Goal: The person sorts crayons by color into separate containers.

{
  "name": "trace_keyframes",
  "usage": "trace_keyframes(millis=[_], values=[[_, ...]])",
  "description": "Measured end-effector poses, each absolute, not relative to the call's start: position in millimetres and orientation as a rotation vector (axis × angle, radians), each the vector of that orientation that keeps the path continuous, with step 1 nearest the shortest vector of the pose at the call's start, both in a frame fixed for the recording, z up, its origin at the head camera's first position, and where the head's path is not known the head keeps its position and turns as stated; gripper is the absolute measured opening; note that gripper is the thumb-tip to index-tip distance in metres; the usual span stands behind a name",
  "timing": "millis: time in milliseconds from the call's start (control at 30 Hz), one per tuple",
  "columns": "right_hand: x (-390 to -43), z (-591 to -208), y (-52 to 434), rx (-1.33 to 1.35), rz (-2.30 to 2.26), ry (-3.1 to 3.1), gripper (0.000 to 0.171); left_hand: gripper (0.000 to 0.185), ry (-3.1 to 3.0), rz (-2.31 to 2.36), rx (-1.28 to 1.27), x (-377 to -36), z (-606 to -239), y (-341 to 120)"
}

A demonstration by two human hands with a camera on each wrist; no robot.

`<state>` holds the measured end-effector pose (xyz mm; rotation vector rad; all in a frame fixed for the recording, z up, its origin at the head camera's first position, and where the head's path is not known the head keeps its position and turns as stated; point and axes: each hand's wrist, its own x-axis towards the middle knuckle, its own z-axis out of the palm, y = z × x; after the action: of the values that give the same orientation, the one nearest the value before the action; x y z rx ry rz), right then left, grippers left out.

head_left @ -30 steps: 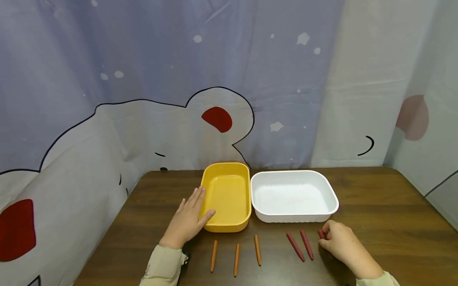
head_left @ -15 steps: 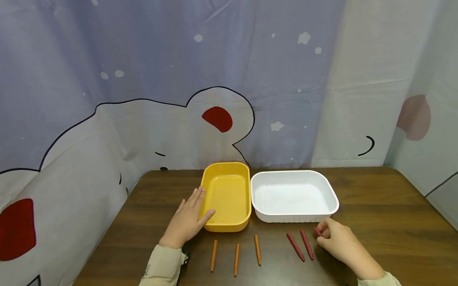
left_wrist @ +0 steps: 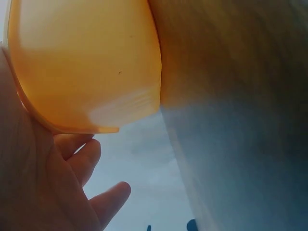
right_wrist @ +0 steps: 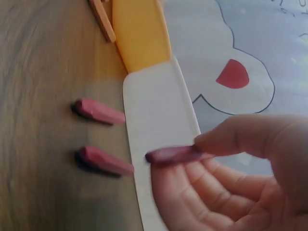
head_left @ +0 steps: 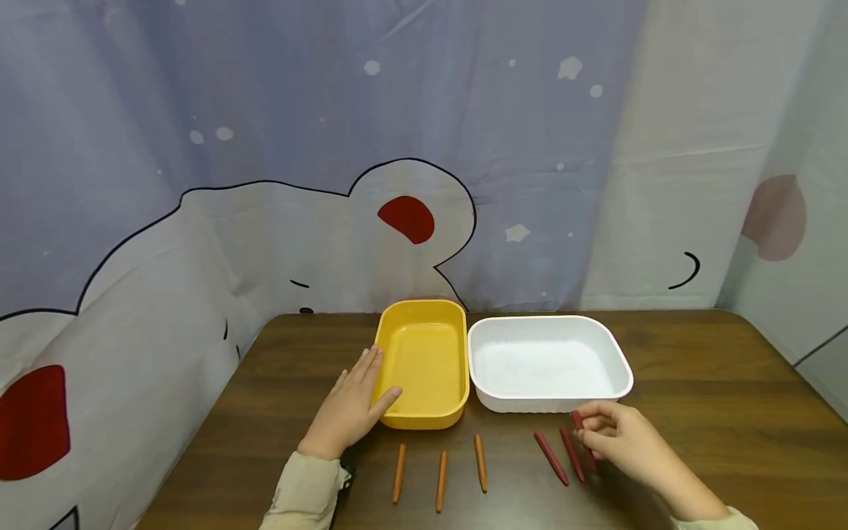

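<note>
Between thumb and fingers, my right hand pinches a dark red crayon, just in front of the white tray's right part. Two more red crayons lie on the table to its left, side by side. My left hand rests along the left side of the yellow tray, fingers straight and thumb over the near rim. The left wrist view shows that tray's outer wall against the palm.
The white tray stands right beside the yellow one, both with bare floors. Three orange crayons lie spaced apart in front of the yellow tray. A printed curtain hangs behind the wooden table.
My right hand has raised the red crayon and shifted it left and upright, close to the other two. The left hand has stayed on the yellow tray.
</note>
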<state>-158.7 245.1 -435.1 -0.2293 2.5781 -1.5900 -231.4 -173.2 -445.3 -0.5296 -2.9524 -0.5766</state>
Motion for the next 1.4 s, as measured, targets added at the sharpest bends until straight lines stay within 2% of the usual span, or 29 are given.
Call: trace_keyframes(millis=[267,633,867,1067,1400], values=[[-164,-432,239,-0.386,-1.865,2.375,0.036,0.081,-2.956,-0.585,-0.535,-232,-445,-171],[-193,-405,229,-0.272,-1.955,2.316,0.044,0.079,-2.953,-0.551,-0.507,-229,-446,-172],[-224,-396,222,-0.333,-2.027,2.178,0.042,0.078,-2.935,-0.527,-0.513,-229,-446,-171],[-249,-401,206,-0.277,-1.917,2.228,0.046,0.077,-2.935,-0.527,-0.520,-228,-445,-170],[-282,-420,174,-0.125,-1.803,2.307,0.040,0.077,-2.931,-0.524,-0.522,-228,-445,-170]])
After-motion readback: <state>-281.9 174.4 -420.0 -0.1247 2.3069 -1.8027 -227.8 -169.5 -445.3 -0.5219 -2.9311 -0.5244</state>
